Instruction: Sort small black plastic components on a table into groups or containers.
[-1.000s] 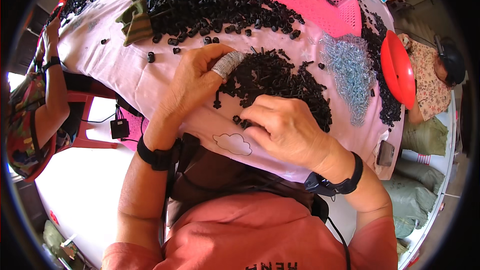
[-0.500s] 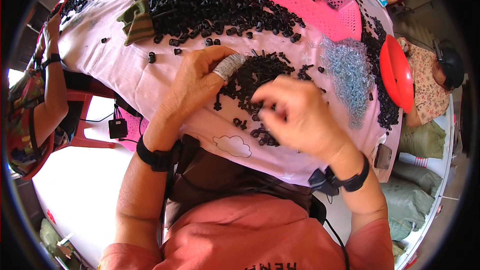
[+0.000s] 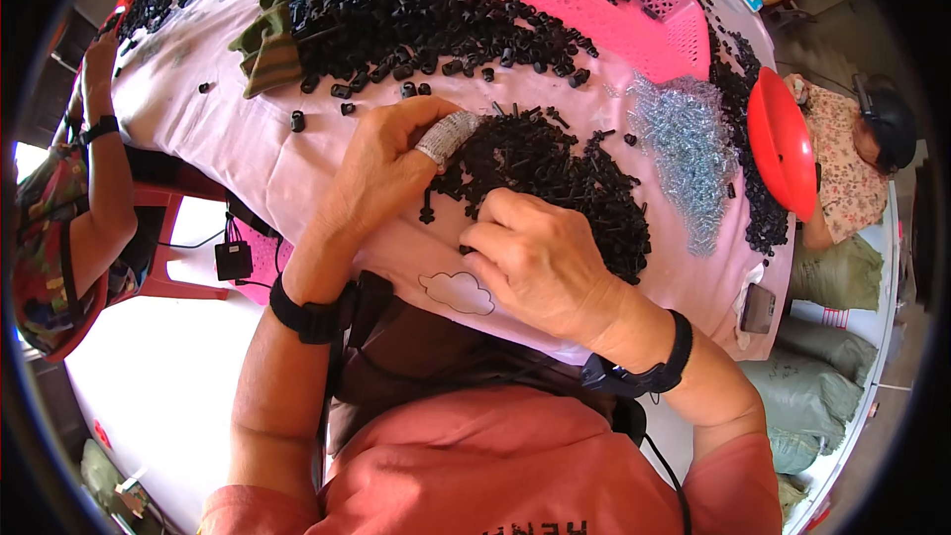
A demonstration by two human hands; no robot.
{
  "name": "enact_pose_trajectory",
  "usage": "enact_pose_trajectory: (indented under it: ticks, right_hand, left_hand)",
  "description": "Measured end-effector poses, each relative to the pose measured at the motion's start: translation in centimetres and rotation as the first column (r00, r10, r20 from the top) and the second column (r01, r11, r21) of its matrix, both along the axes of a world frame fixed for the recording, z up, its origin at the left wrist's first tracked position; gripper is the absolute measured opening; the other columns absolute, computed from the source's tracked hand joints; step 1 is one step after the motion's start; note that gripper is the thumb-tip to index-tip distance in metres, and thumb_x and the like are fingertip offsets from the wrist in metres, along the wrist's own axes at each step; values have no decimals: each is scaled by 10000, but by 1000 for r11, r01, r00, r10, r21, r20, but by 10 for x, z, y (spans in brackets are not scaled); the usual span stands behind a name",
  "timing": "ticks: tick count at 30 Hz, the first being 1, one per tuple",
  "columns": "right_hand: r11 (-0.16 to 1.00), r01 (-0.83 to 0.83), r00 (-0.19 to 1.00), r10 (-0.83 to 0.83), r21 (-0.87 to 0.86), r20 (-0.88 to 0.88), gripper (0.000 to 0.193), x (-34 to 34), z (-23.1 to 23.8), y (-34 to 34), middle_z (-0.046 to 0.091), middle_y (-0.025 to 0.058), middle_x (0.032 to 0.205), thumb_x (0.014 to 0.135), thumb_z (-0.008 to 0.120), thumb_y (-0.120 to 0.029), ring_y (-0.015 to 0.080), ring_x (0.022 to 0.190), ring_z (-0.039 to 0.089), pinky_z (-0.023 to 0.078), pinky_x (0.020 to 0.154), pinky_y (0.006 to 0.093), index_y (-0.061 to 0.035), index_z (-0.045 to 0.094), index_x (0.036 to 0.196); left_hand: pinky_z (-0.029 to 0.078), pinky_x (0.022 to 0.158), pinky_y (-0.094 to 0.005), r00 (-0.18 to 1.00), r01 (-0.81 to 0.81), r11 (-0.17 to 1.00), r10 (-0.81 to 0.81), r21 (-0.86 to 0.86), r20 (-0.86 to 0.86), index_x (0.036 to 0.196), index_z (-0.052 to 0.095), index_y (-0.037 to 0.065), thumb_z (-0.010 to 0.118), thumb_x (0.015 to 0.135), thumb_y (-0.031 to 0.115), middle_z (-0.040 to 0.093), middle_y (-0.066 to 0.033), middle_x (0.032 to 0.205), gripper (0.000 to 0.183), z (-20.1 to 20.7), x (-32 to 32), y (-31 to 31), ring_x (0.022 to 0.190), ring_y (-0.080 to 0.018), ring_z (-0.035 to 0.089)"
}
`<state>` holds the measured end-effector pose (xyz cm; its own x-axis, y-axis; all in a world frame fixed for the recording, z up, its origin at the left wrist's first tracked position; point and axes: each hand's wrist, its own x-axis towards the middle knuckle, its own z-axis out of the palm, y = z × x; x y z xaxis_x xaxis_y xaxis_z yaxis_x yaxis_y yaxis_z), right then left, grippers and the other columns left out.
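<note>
My left hand (image 3: 391,154) is bent at the left edge of a pile of small black stick-like plastic parts (image 3: 535,154). One of its digits wears a grey-white wrap (image 3: 448,137). Its fingertips come together there, and whatever they hold is hidden. Nearer to me, my right hand (image 3: 545,263) lies over the pile's front edge with its fingers curled into a pinch. A small dark piece (image 3: 466,249) shows between its thumb and forefinger. One loose black part (image 3: 427,206) rests on the pink cloth (image 3: 317,154) below my left hand.
Beyond my hands spreads a large heap of black caps (image 3: 396,10), with a striped green cloth (image 3: 269,50) at its left. A pink basket (image 3: 684,54), clear bluish small pieces (image 3: 684,159) and a red bowl (image 3: 783,149) lie to the right. Other people sit left and right.
My right hand has moved left and toward me, from a blur above the pile to a pinch at its front edge. My left hand has barely moved.
</note>
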<state>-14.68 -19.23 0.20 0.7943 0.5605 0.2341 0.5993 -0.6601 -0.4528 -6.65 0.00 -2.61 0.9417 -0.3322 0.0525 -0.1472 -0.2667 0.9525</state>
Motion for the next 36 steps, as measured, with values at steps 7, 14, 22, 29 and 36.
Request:
enact_pose_trajectory:
  ticks: [7, 14, 22, 29, 36]
  right_hand:
    - [998, 50, 998, -48, 33, -46, 79, 0, 2, 1, 571, 111, 856, 822, 726, -48, 325, 776, 643, 530, 661, 417, -53, 665, 872]
    - [934, 225, 968, -247, 279, 46, 115, 49, 29, -25, 642, 74, 845, 911, 682, -10, 188, 688, 610, 508, 634, 320, -17, 709, 1022]
    - [992, 112, 992, -109, 49, -56, 70, 15, 30, -40, 614, 111, 862, 817, 694, -46, 330, 832, 657, 538, 731, 434, -62, 704, 884]
    - [994, 69, 997, -72, -85, -32, 144, 4, 14, -36, 582, 95, 926, 774, 690, -53, 299, 919, 643, 540, 767, 425, -58, 697, 918]
    - [996, 87, 995, -88, -37, -37, 244, 5, 12, -33, 598, 116, 934, 749, 723, -1, 322, 869, 643, 526, 743, 425, -24, 702, 991]
  left_hand:
    - [477, 667, -241, 1000, 4, 1000, -4, -20, -17, 1100, 731, 7, 651, 1033, 233, 642, 24, 828, 249, -2, 1, -1, 735, -64, 577]
    - [482, 676, -235, 999, 2, 998, -4, -55, -39, 1112, 726, 7, 646, 1037, 241, 643, 25, 838, 259, -1, -2, -2, 740, -64, 579]
    - [481, 668, -237, 1000, -7, 999, 6, -54, -31, 1105, 721, 0, 643, 1038, 254, 636, 31, 836, 274, -1, -2, -2, 736, -59, 577]
    - [477, 665, -234, 1000, -7, 999, 6, -32, -27, 1095, 720, 4, 641, 1039, 249, 632, 29, 835, 263, -1, -1, -2, 732, -60, 574]
    - [474, 665, -232, 999, -7, 999, 5, -38, -31, 1098, 718, 9, 635, 1043, 249, 622, 34, 834, 260, -2, -1, -1, 732, -57, 568]
